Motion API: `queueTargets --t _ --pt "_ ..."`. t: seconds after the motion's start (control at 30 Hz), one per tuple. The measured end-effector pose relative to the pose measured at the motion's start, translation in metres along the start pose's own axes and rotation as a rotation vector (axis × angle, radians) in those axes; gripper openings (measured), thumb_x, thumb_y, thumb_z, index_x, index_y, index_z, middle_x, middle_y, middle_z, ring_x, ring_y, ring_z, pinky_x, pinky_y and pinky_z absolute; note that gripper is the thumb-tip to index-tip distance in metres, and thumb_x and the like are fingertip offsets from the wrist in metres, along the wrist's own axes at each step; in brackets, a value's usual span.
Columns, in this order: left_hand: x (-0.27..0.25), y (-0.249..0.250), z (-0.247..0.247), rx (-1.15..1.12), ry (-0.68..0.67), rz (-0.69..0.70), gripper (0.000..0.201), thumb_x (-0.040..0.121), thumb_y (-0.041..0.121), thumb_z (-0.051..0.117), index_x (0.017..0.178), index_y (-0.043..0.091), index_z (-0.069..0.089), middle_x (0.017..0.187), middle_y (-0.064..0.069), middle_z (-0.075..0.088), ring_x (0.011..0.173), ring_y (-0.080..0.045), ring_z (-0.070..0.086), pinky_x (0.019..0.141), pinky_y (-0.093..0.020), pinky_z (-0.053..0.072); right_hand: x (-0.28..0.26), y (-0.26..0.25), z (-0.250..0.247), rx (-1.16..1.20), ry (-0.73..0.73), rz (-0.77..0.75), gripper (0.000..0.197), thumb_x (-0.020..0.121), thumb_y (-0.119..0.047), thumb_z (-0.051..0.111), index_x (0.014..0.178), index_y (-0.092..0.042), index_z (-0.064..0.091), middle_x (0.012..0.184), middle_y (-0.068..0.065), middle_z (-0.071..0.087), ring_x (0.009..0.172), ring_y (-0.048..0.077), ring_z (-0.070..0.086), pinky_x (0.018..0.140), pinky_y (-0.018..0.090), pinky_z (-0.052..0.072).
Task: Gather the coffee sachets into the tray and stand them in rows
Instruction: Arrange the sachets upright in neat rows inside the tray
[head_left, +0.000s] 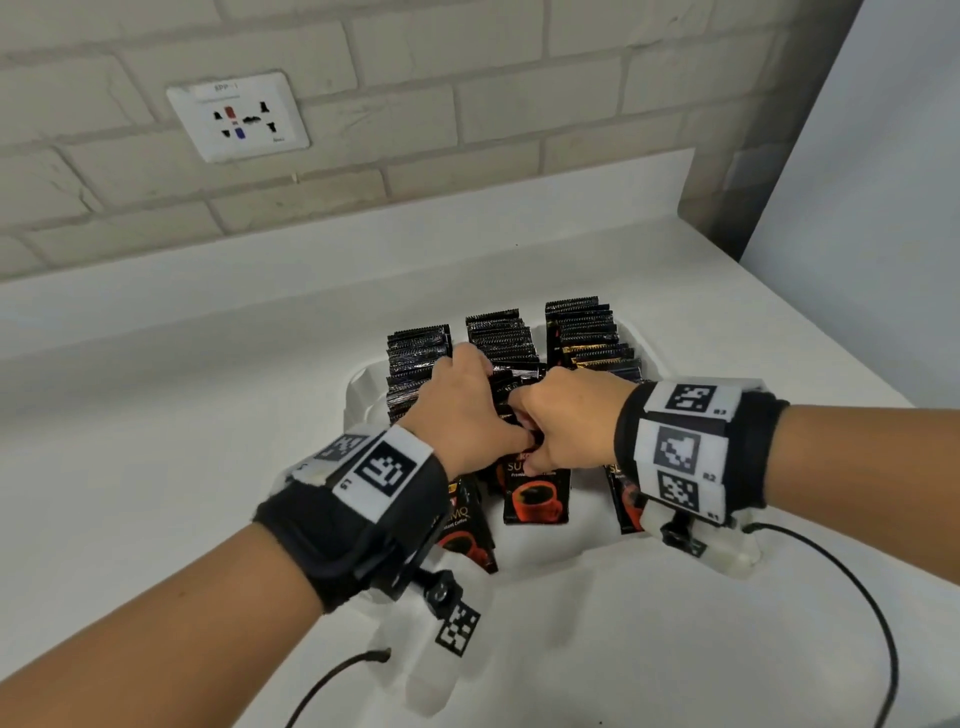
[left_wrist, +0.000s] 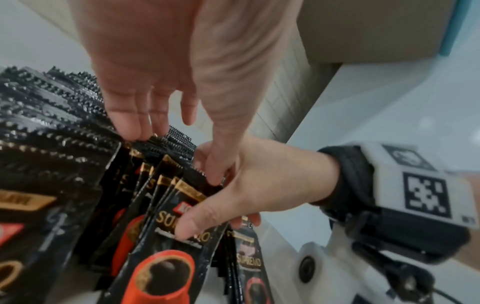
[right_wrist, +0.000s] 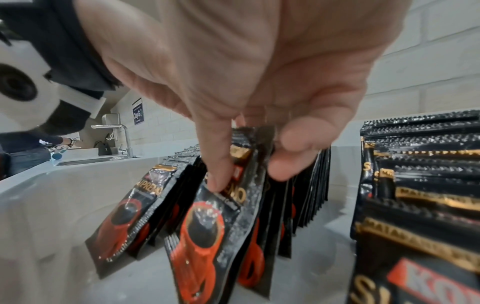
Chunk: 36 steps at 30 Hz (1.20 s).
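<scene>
- A white tray (head_left: 540, 551) is seen on a white counter (head_left: 156, 415), with a brick wall (head_left: 467, 104) behind it.
- Bare counter is seen to the left of the tray and in front of it. The counter's right edge is near the tray's right side.
- Three rows of black sachets (head_left: 592, 332) are stood in the tray, from the near end to the far end.
- Gaps of bare tray floor are seen between the rows at the near end.
- Both hands are held over the middle row, touching each other.
- The front sachet (right_wrist: 207, 226) of the middle row is pinched by the right hand (head_left: 566, 415). The thumb (right_wrist: 215, 170) is pressed on its front, and the other fingers are curled behind its top edge.
- That sachet is stood on the tray floor and tilted a little.
- The left hand (head_left: 462, 410) is laid on the tops of the middle row, farther back. Its fingers (left_wrist: 135, 121) are held almost straight and close together, with the tips touching the sachet tops. Nothing is gripped by it.
- The left row and the right row are not touched by either hand.
- A socket (head_left: 236, 117) is seen on the wall, well apart from the tray.
- A sink tap (right_wrist: 124, 139) is seen far off in the right wrist view.
</scene>
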<state>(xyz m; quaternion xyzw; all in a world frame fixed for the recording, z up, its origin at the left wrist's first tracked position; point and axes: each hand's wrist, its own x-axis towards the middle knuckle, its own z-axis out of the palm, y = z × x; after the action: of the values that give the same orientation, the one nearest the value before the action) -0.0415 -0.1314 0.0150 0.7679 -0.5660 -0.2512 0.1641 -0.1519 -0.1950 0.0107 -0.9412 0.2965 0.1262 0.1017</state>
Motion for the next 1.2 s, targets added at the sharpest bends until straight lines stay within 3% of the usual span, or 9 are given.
queueTargets --t 0.07,0.2,0.37,0.5,0.63,0.77,1.0,1.13,1.2 --pt "0.000 0.003 0.002 0.040 0.016 -0.005 0.075 0.071 0.031 0.077 0.128 0.016 0.030 0.125 -0.005 0.035 0.120 -0.023 0.039 0.096 -0.032 0.037 -0.002 -0.002 0.000 -0.008 -0.018 0.009 0.036 0.079 -0.040 0.068 0.085 -0.019 0.040 0.067 -0.008 0.037 0.072 0.017 0.048 0.060 0.029 0.043" --pt "0.001 0.004 0.006 0.237 0.017 0.004 0.093 0.071 0.040 0.076 0.140 0.013 0.019 0.139 -0.008 0.028 0.129 -0.028 0.027 0.104 -0.033 0.027 -0.006 -0.003 -0.001 0.038 -0.047 0.019 0.040 0.075 -0.041 0.071 0.087 -0.018 0.041 0.068 -0.008 0.039 0.071 0.015 0.048 0.059 0.029 0.044" --pt "0.002 0.000 0.006 0.337 -0.025 -0.029 0.104 0.069 0.050 0.074 0.144 0.013 0.012 0.142 -0.007 0.033 0.130 -0.027 0.028 0.107 -0.036 0.025 -0.015 0.005 -0.007 0.213 -0.023 0.073 0.035 0.077 -0.038 0.071 0.091 -0.018 0.047 0.072 -0.009 0.047 0.070 0.011 0.051 0.063 0.023 0.043" --pt "-0.001 0.003 0.002 0.301 -0.045 -0.060 0.104 0.072 0.047 0.072 0.146 0.015 0.007 0.139 -0.005 0.039 0.127 -0.030 0.027 0.102 -0.039 0.031 -0.025 0.021 -0.018 0.506 0.141 0.216 0.025 0.085 -0.036 0.062 0.099 -0.021 0.049 0.073 -0.007 0.052 0.064 0.006 0.051 0.064 0.022 0.044" --pt "0.001 0.006 0.002 0.264 -0.070 -0.072 0.093 0.076 0.043 0.071 0.142 0.013 0.012 0.130 -0.006 0.047 0.125 -0.030 0.029 0.095 -0.039 0.035 -0.030 0.029 -0.018 0.867 0.147 0.334 0.044 0.091 -0.033 0.052 0.130 -0.014 0.041 0.107 0.008 0.058 0.099 0.022 0.060 0.085 0.031 0.051" --pt "0.001 0.009 0.001 0.232 -0.094 -0.062 0.095 0.081 0.038 0.067 0.147 0.014 0.004 0.127 -0.008 0.047 0.127 -0.029 0.026 0.097 -0.038 0.034 -0.031 0.025 -0.013 1.198 0.044 0.376 0.059 0.096 -0.033 0.043 0.146 -0.016 0.018 0.146 0.012 0.033 0.126 0.026 0.043 0.095 0.027 0.039" --pt "0.001 0.006 -0.004 0.118 -0.078 -0.026 0.086 0.085 0.029 0.062 0.147 0.014 0.006 0.138 -0.005 0.038 0.132 -0.031 0.020 0.104 -0.037 0.025 -0.028 0.017 -0.010 1.433 0.036 0.357 0.060 0.097 -0.036 0.036 0.148 -0.020 0.009 0.153 0.008 0.018 0.140 0.028 0.022 0.110 0.033 0.025" --pt "0.004 -0.001 -0.010 0.073 -0.081 -0.056 0.075 0.089 0.012 0.052 0.147 0.016 0.005 0.095 -0.001 0.047 0.128 -0.030 0.024 0.095 -0.036 0.032 -0.023 0.017 -0.007 1.470 0.028 0.356 0.063 0.096 -0.041 0.035 0.148 -0.024 0.005 0.155 0.010 0.010 0.141 0.026 0.017 0.112 0.035 0.021" --pt "0.007 -0.004 -0.010 0.132 -0.074 -0.056 0.072 0.089 0.004 0.048 0.147 0.018 0.007 0.105 -0.006 0.049 0.126 -0.030 0.027 0.087 -0.033 0.034 -0.023 0.015 -0.006 1.470 0.017 0.343 0.060 0.096 -0.042 0.033 0.148 -0.025 0.007 0.155 0.009 0.010 0.142 0.026 0.015 0.113 0.035 0.020"
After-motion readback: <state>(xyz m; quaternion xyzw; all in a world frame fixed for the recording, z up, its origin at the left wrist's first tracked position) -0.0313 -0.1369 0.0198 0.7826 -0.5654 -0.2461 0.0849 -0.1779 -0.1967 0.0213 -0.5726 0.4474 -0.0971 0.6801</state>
